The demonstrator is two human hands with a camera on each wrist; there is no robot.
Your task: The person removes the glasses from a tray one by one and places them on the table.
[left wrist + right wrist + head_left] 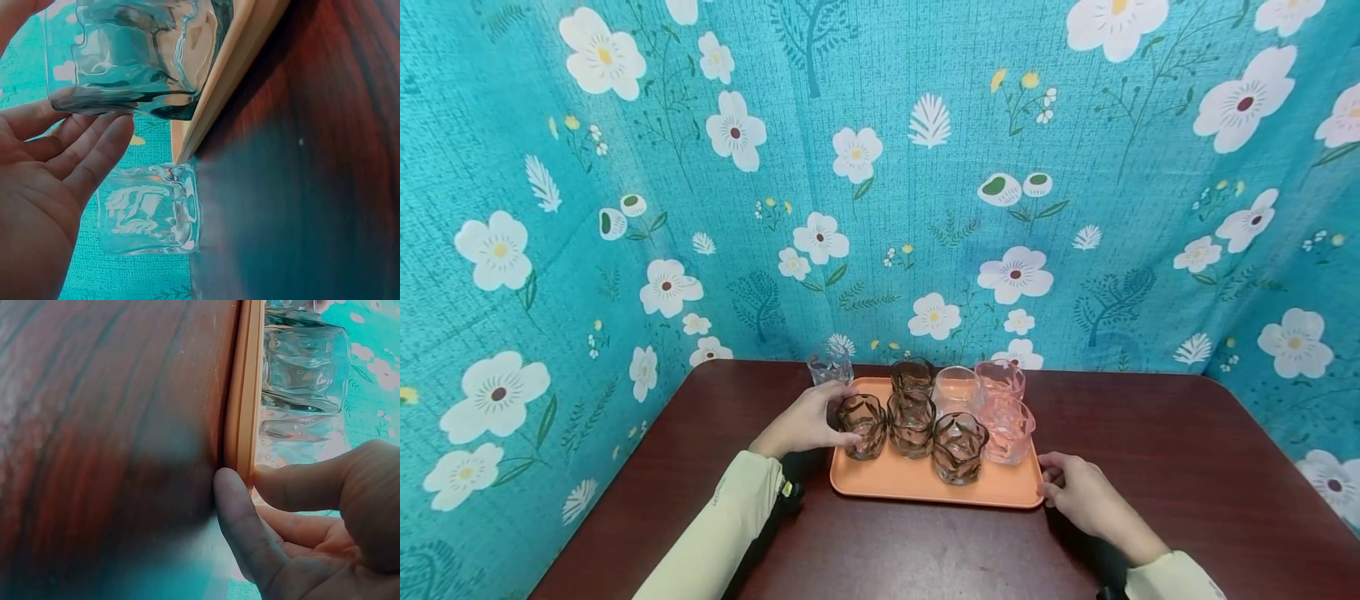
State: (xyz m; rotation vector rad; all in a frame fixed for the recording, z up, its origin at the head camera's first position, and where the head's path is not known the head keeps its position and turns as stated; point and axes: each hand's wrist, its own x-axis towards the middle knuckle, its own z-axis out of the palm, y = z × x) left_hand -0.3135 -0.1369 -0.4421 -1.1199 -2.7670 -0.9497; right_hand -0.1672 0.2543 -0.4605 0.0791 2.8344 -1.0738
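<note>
Holding, left hand [808, 419]: gripping the leftmost brown tumbler [862, 429], centre of frame
Right hand [1078, 492]: pinching the orange tray [891, 483] near its lower right corner
On the tray: we count three more brown tumblers [960, 450], two pink tumblers [1009, 432], one round clear glass [958, 389]
Off the tray: a clear tumbler [830, 368], just beyond its upper left corner
Progress: we judge loading nearly done, that clear tumbler left

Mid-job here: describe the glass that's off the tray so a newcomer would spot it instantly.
On the dark reddish-brown table sits an orange tray of glasses. Just beyond the left hand, by the tray's far left corner, stands a clear glass; it alone is off the tray.
</note>
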